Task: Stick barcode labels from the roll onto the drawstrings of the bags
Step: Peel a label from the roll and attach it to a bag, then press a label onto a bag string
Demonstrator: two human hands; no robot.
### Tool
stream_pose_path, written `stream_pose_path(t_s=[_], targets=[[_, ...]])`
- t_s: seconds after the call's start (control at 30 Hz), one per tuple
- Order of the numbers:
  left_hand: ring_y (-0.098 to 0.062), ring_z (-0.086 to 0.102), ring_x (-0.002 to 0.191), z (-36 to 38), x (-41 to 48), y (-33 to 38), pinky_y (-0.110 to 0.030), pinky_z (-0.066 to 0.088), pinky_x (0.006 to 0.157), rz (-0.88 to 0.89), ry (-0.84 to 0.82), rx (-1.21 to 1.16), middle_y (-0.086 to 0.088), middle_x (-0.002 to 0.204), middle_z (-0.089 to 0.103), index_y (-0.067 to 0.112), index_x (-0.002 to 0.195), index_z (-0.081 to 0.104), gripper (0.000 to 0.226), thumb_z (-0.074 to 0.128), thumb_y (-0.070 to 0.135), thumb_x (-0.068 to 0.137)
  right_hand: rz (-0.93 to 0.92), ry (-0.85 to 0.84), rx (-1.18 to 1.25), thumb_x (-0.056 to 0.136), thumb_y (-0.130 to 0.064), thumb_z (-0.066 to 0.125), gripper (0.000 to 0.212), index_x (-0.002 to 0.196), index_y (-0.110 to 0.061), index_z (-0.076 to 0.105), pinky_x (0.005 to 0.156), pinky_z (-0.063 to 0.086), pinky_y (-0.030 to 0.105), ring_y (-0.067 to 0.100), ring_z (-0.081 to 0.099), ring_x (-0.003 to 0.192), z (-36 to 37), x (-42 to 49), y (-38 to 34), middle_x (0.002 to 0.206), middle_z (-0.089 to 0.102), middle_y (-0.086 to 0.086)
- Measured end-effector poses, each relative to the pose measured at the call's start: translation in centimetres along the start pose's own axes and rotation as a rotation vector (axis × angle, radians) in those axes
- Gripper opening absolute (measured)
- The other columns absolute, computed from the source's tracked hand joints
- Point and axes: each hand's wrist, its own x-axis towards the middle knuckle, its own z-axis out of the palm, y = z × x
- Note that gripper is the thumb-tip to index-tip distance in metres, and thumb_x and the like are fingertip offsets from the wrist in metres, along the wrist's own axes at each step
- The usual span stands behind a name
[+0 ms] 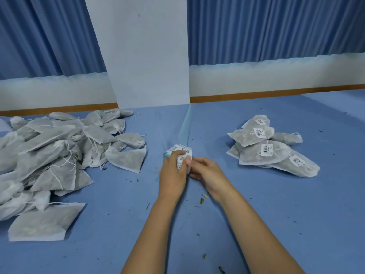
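A roll of white barcode labels [182,150] on pale blue backing sits at the centre of the blue table. My left hand [172,175] is wrapped around the roll. My right hand [205,172] pinches a label at the roll's right side with thumb and fingertips. A big heap of grey mesh drawstring bags without labels [59,155] lies to the left. To the right lies a smaller pile of bags [272,151] whose strings carry white barcode labels.
A strip of empty pale blue backing [184,127] trails from the roll toward the white pillar [146,56] at the back. Small bits of dried herb [201,200] are scattered on the blue cloth. Blue curtains hang behind.
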Motion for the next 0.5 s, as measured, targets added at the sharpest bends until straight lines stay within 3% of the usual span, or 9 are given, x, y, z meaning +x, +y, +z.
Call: stream_pose_path(t_s=[0.17, 0.27, 0.3, 0.37, 0.4, 0.43, 0.5], targets=[[-0.015, 0.063, 0.091, -2.3, 0.7, -1.1, -0.02, 0.045, 0.072, -0.043, -0.049, -0.098, 0.001, 0.105, 0.068, 0.03, 0.136, 0.044, 0.033, 0.039, 0.023, 0.104, -0.109, 0.078, -0.25, 0.081, -0.008, 0.072, 0.031, 0.11, -0.01, 0.061, 0.062, 0.049, 0.016, 0.011, 0.065, 0.08, 0.4, -0.3, 0.2, 0.106, 0.068, 0.001], [-0.005, 0.062, 0.082, -3.0, 0.7, -1.8, -0.011, 0.043, 0.066, -0.105, -0.066, -0.142, 0.005, 0.089, 0.069, 0.026, 0.134, 0.044, 0.032, 0.041, 0.019, 0.102, -0.169, 0.102, -0.38, 0.079, -0.002, 0.072, 0.029, 0.104, -0.012, 0.063, 0.067, 0.048, 0.016, 0.012, 0.063, 0.086, 0.6, -0.4, 0.3, 0.107, 0.067, 0.005], [-0.005, 0.062, 0.082, -3.5, 0.8, -2.0, -0.015, 0.044, 0.069, -0.111, -0.011, -0.129, 0.005, 0.087, 0.069, 0.023, 0.132, 0.046, 0.032, 0.042, 0.018, 0.101, -0.179, 0.097, -0.414, 0.079, -0.003, 0.073, 0.027, 0.102, -0.013, 0.065, 0.066, 0.046, 0.014, 0.01, 0.062, 0.083, 0.5, -0.4, 0.4, 0.107, 0.067, 0.006], [-0.02, 0.06, 0.095, -5.1, 1.7, -3.3, -0.032, 0.044, 0.08, -0.099, 0.214, 0.115, -0.004, 0.098, 0.068, 0.016, 0.134, 0.05, 0.037, 0.046, 0.015, 0.098, -0.178, 0.072, -0.492, 0.08, -0.008, 0.074, 0.021, 0.099, -0.013, 0.066, 0.058, 0.041, 0.007, 0.002, 0.056, 0.071, 0.2, -0.5, 0.2, 0.102, 0.067, 0.004], [-0.027, 0.055, 0.109, -6.1, 2.2, -4.0, -0.038, 0.043, 0.088, -0.11, 0.293, 0.319, -0.009, 0.115, 0.065, 0.015, 0.137, 0.05, 0.041, 0.048, 0.015, 0.096, -0.175, 0.054, -0.524, 0.08, -0.01, 0.074, 0.02, 0.098, -0.014, 0.067, 0.057, 0.039, 0.007, -0.001, 0.055, 0.068, 0.1, -0.5, 0.2, 0.1, 0.067, 0.002], [-0.031, 0.045, 0.124, -7.0, 2.6, -4.9, -0.043, 0.038, 0.097, -0.135, 0.29, 0.503, -0.012, 0.133, 0.055, 0.016, 0.141, 0.047, 0.045, 0.049, 0.017, 0.097, -0.173, 0.035, -0.549, 0.081, -0.011, 0.074, 0.019, 0.098, -0.016, 0.067, 0.057, 0.039, 0.007, -0.002, 0.055, 0.067, -0.1, -0.5, 0.2, 0.098, 0.068, -0.001], [-0.029, 0.026, 0.141, -8.2, 3.0, -6.4, -0.044, 0.028, 0.108, -0.204, 0.122, 0.71, -0.008, 0.156, 0.031, 0.021, 0.149, 0.035, 0.051, 0.047, 0.026, 0.1, -0.165, -0.002, -0.575, 0.081, -0.013, 0.074, 0.02, 0.1, -0.017, 0.068, 0.057, 0.039, 0.007, -0.004, 0.057, 0.065, -0.2, -0.6, 0.2, 0.094, 0.069, -0.006]])
